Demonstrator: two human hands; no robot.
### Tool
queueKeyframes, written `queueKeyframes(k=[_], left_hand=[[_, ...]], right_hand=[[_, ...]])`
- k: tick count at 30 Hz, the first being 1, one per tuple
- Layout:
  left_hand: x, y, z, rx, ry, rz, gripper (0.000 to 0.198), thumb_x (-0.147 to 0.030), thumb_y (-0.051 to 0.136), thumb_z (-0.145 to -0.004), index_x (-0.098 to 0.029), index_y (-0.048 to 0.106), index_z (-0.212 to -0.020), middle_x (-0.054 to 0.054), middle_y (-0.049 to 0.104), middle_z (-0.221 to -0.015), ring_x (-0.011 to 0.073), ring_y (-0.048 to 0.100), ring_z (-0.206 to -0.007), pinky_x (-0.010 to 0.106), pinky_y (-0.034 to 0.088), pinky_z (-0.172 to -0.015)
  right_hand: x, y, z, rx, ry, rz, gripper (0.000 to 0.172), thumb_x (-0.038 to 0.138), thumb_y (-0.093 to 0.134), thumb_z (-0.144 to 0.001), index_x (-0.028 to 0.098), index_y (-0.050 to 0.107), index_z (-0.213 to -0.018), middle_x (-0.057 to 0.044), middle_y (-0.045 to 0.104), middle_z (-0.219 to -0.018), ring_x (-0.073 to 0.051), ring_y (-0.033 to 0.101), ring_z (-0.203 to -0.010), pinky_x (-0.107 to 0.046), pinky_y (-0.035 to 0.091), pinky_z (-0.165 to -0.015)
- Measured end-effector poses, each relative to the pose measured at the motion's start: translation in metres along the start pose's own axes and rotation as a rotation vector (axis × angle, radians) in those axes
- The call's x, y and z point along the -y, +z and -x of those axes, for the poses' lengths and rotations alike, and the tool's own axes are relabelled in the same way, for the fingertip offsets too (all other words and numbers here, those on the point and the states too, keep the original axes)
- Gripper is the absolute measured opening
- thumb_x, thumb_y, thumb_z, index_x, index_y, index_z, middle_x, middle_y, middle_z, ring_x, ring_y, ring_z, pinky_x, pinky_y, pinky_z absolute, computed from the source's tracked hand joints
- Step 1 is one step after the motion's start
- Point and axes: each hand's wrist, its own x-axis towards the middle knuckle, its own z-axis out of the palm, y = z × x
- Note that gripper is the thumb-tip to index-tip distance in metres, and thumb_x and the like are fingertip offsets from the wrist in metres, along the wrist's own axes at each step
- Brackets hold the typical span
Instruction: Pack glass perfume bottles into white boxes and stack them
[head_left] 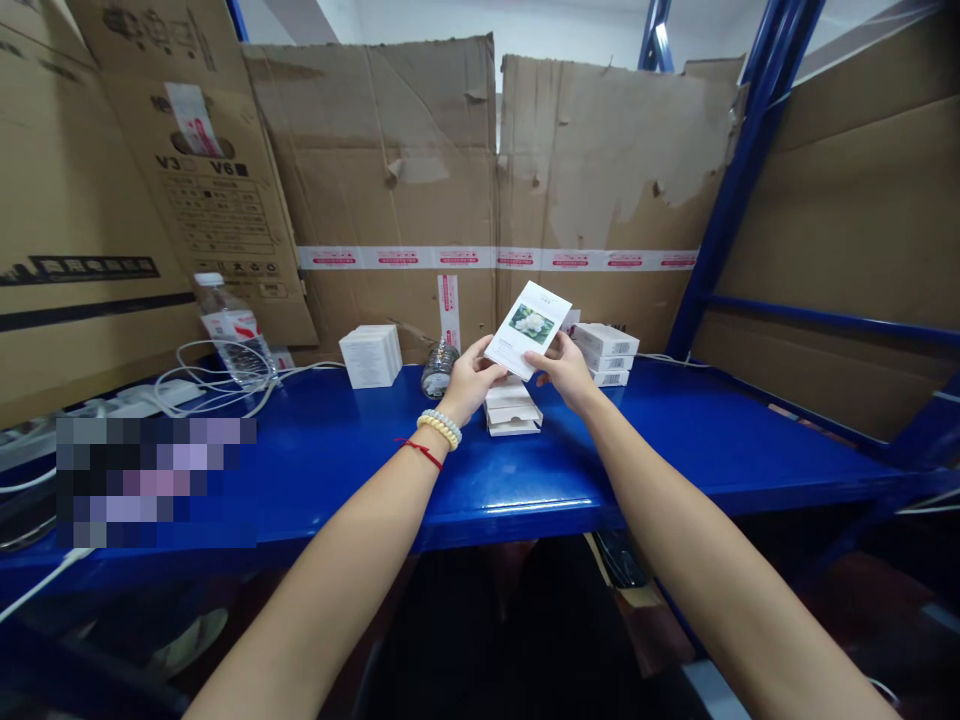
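Observation:
Both my hands hold up a small white carton with a flower picture on its face, tilted above the blue shelf. My left hand grips its lower left edge, fingers closed; bead bracelets and a red string circle that wrist. My right hand pinches the lower right corner. Directly under the carton lies a short stack of flat white boxes.
Another pile of white boxes stands behind my right hand, a white cube box to the left. A glass jar, a water bottle and white cables sit at the left. Cardboard sheets wall the back.

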Motion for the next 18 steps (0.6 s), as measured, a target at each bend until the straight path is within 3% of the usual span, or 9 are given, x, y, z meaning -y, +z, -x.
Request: queueKeyframes(k=[7, 18], left_hand=[[0.0010, -0.0006, -0.0014, -0.018, -0.016, 0.042, 0.062, -0.011, 0.063, -0.060, -0.015, 0.058, -0.121, 0.007, 0.071, -0.101, 0.0162, 0.066, -0.085, 0.035, 0.055, -0.085], [0.0058, -0.0028, -0.0068, -0.020, 0.029, -0.044, 0.067, -0.011, 0.055, -0.057, -0.015, 0.056, -0.123, 0.007, 0.070, -0.102, 0.0179, 0.066, -0.085, 0.031, 0.055, -0.076]], right_hand=[[-0.0019, 0.0011, -0.0010, 0.016, -0.003, -0.005, 0.066, 0.031, 0.075, -0.061, 0.019, 0.048, -0.120, -0.007, 0.070, -0.098, -0.012, 0.058, -0.059, -0.021, 0.040, -0.040], [-0.0013, -0.0011, -0.0018, 0.007, 0.016, -0.001, 0.064, 0.035, 0.076, -0.063, 0.019, 0.048, -0.117, -0.004, 0.066, -0.084, -0.013, 0.057, -0.057, -0.023, 0.040, -0.043]])
